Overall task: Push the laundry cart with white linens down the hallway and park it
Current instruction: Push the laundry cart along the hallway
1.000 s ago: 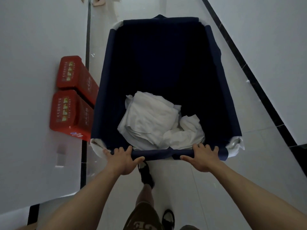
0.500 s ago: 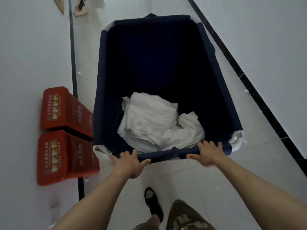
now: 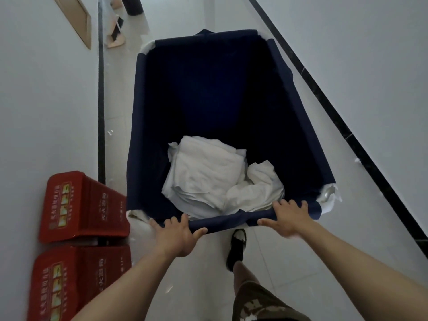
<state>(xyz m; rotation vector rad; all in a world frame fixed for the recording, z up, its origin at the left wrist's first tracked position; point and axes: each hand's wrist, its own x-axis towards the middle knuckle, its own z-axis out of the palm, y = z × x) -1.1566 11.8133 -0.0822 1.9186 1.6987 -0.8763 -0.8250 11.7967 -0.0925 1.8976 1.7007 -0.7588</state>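
Both my hands on near rim of laundry cart: left hand by left corner, right hand by right corner, fingers curled over top, thumbs under. Cart mid-hallway on tiled floor. White linens heaped at cart's near end. Red boxes against left wall, just beside cart's near-left corner.

Both bare arms reach forward and down to the near rim of the laundry cart. The left hand grips the rim by its left corner, fingers curled over the top and thumb hooked beneath. The right hand holds the rim by its right corner, fingers over the edge and thumb stretched toward the middle. One leg steps forward below the rim, between the arms.
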